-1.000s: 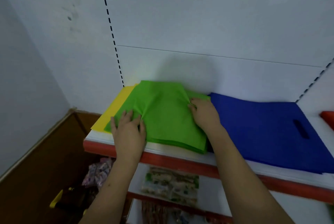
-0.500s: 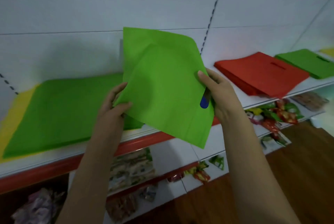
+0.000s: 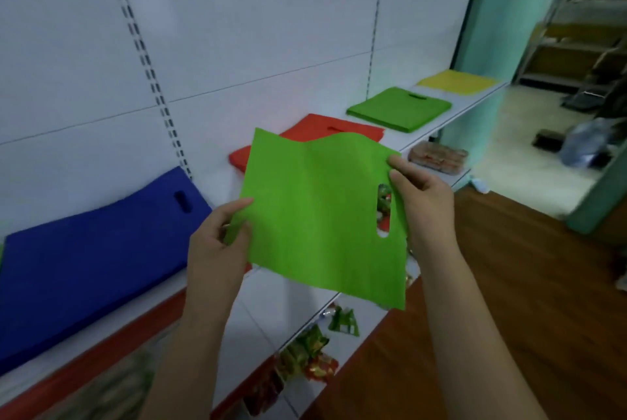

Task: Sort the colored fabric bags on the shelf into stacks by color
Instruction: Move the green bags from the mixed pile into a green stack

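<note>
green non-woven fabric fills the middle of the view: a single green bag (image 3: 322,216) held up in the air in front of the shelf (image 3: 471,105), clear of every stack. the left hand (image 3: 217,243) pinches its lower left edge, thumb on the front face and the other fingers curled behind the cloth. the right hand (image 3: 420,195) grips the right edge just beside the cut-out handle slot, fingers bent round the fabric. the bag hangs nearly flat, its top edge wavy and its bottom right corner drooping toward the floor. behind and left of it a blue stack (image 3: 95,250) lies on the shelf, its handle slot near the back right corner. the bag's upper part partly covers a red stack (image 3: 332,131) that sits next along the shelf. farther right lies a green stack (image 3: 400,109), handle slot toward the wall, and beyond it a yellow stack (image 3: 454,82) near the shelf's far end; the four stacks lie apart from one another. a red strip (image 3: 101,351) runs along the shelf's front edge. on the lower shelf (image 3: 268,311) lie snack packets (image 3: 308,351) in mixed colours, blurred. a wooden floor (image 3: 509,318) spreads to the right, and a pale green pillar (image 3: 495,29) stands past the shelf's end.
</note>
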The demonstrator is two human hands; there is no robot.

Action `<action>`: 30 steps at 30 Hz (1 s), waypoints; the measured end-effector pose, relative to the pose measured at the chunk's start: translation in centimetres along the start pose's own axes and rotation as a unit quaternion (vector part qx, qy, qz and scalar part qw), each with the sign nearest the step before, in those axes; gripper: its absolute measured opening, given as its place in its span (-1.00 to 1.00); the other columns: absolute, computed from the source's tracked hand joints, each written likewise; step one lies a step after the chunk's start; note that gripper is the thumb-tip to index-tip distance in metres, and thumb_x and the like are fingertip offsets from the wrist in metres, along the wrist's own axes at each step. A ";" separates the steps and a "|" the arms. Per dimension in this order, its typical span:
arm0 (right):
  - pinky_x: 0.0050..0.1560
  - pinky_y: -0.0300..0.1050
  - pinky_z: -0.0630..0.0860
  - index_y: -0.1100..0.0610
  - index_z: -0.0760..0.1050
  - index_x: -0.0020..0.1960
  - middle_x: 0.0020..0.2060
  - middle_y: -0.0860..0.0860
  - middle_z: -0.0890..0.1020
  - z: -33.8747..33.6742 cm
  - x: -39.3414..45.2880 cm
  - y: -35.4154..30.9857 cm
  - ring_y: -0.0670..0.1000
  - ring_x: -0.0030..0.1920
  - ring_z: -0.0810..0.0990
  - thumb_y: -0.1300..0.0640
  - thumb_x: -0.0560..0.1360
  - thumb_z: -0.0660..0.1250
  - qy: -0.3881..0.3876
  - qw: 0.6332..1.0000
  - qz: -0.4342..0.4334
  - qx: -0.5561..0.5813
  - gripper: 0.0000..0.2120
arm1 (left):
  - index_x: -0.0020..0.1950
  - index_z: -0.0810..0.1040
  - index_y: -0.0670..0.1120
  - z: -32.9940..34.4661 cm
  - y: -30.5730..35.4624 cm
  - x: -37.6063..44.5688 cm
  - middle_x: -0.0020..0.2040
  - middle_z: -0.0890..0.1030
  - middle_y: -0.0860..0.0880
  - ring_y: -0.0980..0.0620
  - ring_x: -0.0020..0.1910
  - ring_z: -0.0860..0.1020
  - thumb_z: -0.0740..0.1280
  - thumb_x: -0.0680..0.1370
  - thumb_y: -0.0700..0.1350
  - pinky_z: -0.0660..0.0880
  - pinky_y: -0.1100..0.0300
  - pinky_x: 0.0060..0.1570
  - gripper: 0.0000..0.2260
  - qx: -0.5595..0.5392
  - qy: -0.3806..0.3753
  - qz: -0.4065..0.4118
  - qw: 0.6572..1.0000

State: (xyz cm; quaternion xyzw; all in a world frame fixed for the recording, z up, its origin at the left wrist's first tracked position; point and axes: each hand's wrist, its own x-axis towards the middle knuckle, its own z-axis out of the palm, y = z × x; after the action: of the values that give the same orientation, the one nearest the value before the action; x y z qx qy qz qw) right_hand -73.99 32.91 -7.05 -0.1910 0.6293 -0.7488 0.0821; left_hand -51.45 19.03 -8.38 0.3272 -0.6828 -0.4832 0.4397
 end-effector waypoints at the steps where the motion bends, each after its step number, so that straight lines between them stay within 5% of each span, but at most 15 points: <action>1: 0.19 0.12 0.58 -0.07 0.62 0.20 0.12 0.06 0.68 -1.9 1.7 0.3 0.06 0.09 0.66 0.18 0.52 0.42 0.008 1.000 0.000 -0.013 -0.71 | 0.23 0.58 0.11 2.4 -0.2 0.4 0.00 0.62 0.04 0.19 -0.13 0.57 0.32 0.58 -0.30 0.54 0.28 -0.15 -0.64 0.030 -0.008 0.023 0.999; 3: 0.11 0.15 0.61 -0.16 0.54 0.30 0.12 0.09 0.65 -5.3 5.2 0.6 0.13 0.06 0.65 0.10 0.47 0.47 0.014 0.999 -0.004 -0.030 -0.57 | 0.39 0.47 0.12 7.0 -0.1 1.3 -0.08 0.55 0.03 0.08 -0.16 0.52 0.35 0.56 -0.28 0.46 0.21 -0.16 -0.54 0.075 -0.006 0.051 0.996; 6: 0.15 -0.03 0.59 0.00 0.39 0.47 0.23 -0.06 0.60 -9.4 9.7 0.7 -0.01 0.16 0.62 0.23 0.52 0.42 0.025 0.999 -0.027 -0.032 -0.44 | 0.45 0.44 0.03 13.3 0.2 2.8 -0.03 0.54 0.04 0.05 -0.10 0.50 0.39 0.53 -0.27 0.43 0.15 -0.04 -0.49 0.087 0.004 0.050 0.995; 9: 0.04 -0.08 0.63 0.06 0.56 0.28 0.06 -0.08 0.70 -12.6 13.5 1.3 -0.06 0.02 0.68 0.29 0.53 0.39 0.027 0.998 -0.017 -0.046 -0.65 | 0.27 0.59 -0.08 18.8 0.3 4.0 0.09 0.63 -0.01 -0.01 0.06 0.56 0.37 0.53 -0.30 0.43 0.14 0.05 -0.67 0.117 -0.034 0.060 0.991; 13: -0.04 -0.08 0.61 0.02 0.64 0.01 -0.13 -0.07 0.73 -16.1 19.1 3.6 0.00 -0.08 0.69 0.29 0.51 0.40 0.044 0.996 -0.017 -0.071 -0.81 | 0.07 0.63 0.00 24.8 -0.3 6.3 -0.01 0.65 0.02 -0.01 -0.01 0.58 0.36 0.55 -0.28 0.46 0.08 -0.01 -0.79 0.126 -0.078 0.067 0.987; 19: -0.06 -0.12 0.58 0.09 0.65 -0.01 -0.15 -0.04 0.72 -18.8 29.0 6.6 -0.02 -0.11 0.68 0.23 0.54 0.39 0.089 0.993 -0.002 -0.081 -0.91 | -0.02 0.62 0.02 33.7 -1.9 12.2 -0.15 0.63 0.14 0.25 -0.19 0.54 0.34 0.58 -0.21 0.40 0.27 -0.23 -0.87 0.143 -0.091 0.081 0.982; 22: -0.06 0.05 0.59 0.04 0.65 -0.06 -0.18 0.04 0.71 -18.6 35.6 7.5 0.14 -0.11 0.67 0.18 0.55 0.38 0.098 0.989 -0.014 -0.107 -0.91 | -0.02 0.59 0.02 38.7 -2.1 16.2 -0.19 0.60 0.17 0.30 -0.21 0.52 0.32 0.58 -0.21 0.35 0.44 -0.27 -0.87 0.145 -0.080 0.088 0.982; 26: -0.24 -0.11 0.60 0.10 0.63 -0.05 -0.17 0.12 0.69 -17.0 44.4 6.7 0.11 -0.20 0.65 0.21 0.58 0.33 0.085 0.986 -0.021 -0.139 -0.90 | -0.05 0.52 -0.03 44.4 -1.1 22.0 -0.25 0.60 0.06 0.10 -0.31 0.57 0.26 0.62 -0.18 0.49 0.28 -0.35 -0.90 0.121 -0.085 0.061 0.987; 30: -0.29 -0.28 0.52 0.00 0.55 0.16 -0.15 -0.01 0.67 -15.6 53.1 6.0 -0.02 -0.23 0.64 0.26 0.56 0.31 0.066 0.978 -0.056 -0.188 -0.75 | 0.15 0.51 -0.11 48.8 -0.2 27.0 -0.08 0.61 -0.08 -0.03 -0.28 0.62 0.21 0.66 -0.15 0.61 0.15 -0.40 -0.87 0.073 -0.103 -0.001 0.992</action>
State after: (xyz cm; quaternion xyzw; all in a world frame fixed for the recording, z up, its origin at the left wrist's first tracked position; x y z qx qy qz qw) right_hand -129.31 26.61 -5.27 -0.1881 0.7510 -0.6317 -0.0395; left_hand -106.93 13.58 -8.00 0.3075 -0.7577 -0.4636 0.3411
